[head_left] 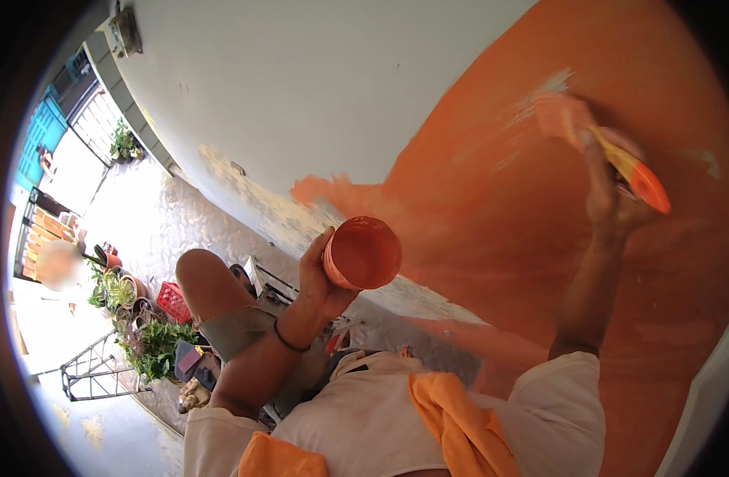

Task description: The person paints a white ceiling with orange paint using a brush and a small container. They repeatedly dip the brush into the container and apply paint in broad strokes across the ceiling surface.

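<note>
Against white wall, orange-coated paint cup (363,253)

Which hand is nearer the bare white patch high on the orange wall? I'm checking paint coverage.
Right. The right hand brushes just below the white patch; the left hand holds the paint cup far lower-left.

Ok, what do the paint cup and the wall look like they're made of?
The paint cup in the left hand looks like thin plastic, though orange paint coats it inside and out, hiding the real surface. The wall looks like plaster or render: matte, pale and flaking along its lower edge, with fresh orange paint where the right hand works the brush.
</note>
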`<state>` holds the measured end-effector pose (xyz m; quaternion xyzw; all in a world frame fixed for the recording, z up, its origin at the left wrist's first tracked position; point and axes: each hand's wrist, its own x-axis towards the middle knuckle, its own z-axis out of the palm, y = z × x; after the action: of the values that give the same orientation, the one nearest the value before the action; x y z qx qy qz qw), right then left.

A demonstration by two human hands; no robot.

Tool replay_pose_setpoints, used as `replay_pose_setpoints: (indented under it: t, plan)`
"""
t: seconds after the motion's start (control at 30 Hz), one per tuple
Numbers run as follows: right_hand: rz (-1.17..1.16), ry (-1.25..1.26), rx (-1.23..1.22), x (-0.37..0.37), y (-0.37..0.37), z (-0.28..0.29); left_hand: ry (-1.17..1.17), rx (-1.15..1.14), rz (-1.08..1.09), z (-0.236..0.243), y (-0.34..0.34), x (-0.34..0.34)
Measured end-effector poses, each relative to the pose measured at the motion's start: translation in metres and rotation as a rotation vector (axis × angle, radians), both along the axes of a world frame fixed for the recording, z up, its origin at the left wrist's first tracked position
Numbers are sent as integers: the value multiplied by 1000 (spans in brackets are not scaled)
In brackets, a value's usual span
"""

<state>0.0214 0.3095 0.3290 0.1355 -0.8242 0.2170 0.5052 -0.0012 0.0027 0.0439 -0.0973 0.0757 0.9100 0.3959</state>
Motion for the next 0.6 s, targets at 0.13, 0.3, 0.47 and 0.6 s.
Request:
replay_pose_setpoints:
  t: [0.13,0.3,0.47,0.6]
  plan:
    - [-268,312,759,17,-5,28,3,38,8,4,1,0]
    - [-373,97,1251,-12,2,-64,-37,33,-4,5,4,-1]
    - [-114,-286,1145,5,-3,-190,-80,69,12,3,-2,-1]
    - [111,-432,864,20,-17,-210,-41,18,60,-4,-6,-5]
